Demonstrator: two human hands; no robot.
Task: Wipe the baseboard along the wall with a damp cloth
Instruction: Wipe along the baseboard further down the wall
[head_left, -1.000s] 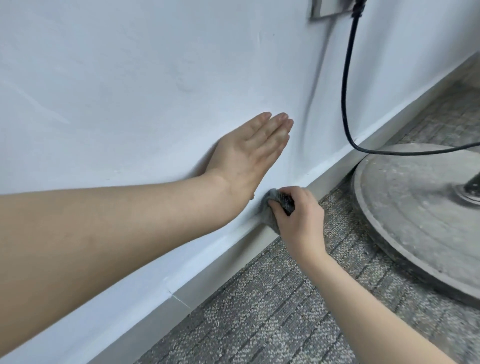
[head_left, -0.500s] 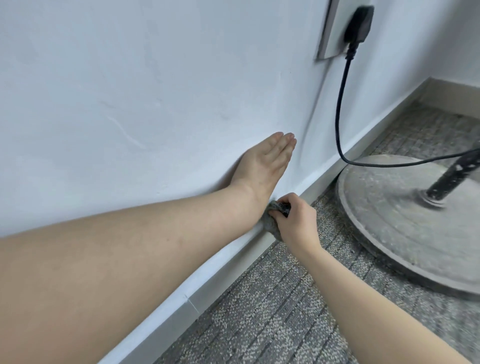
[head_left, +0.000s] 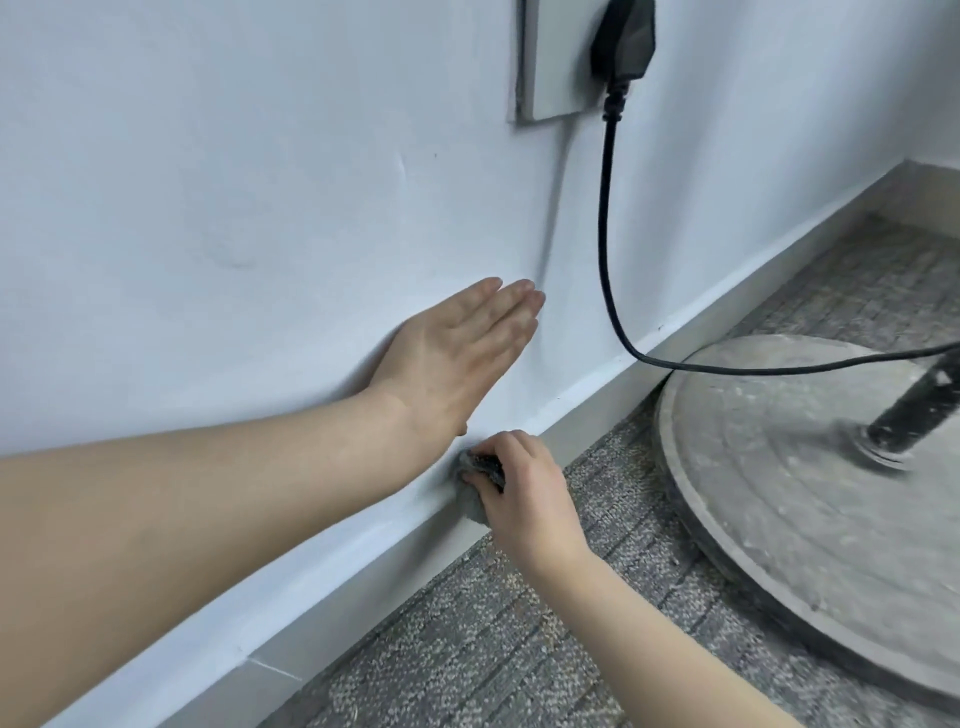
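Observation:
A pale grey baseboard (head_left: 587, 415) runs along the foot of the white wall (head_left: 260, 208), from lower left to upper right. My right hand (head_left: 524, 488) grips a bunched grey cloth (head_left: 475, 486) and presses it against the baseboard, just below my left wrist. My left hand (head_left: 457, 343) lies flat on the wall above it, fingers straight and together. Most of the cloth is hidden under my right fingers.
A black cable (head_left: 605, 234) hangs from a plug (head_left: 623, 41) in a wall socket plate (head_left: 550, 62) and crosses to a dusty round stand base (head_left: 810, 499) with a black pole (head_left: 919, 400) close to the baseboard on the right. Grey carpet (head_left: 467, 649) covers the floor.
The view has lifted, showing the socket and plug fully. My right hand with the cloth stays on the baseboard below my left wrist; my left hand stays flat on the wall.

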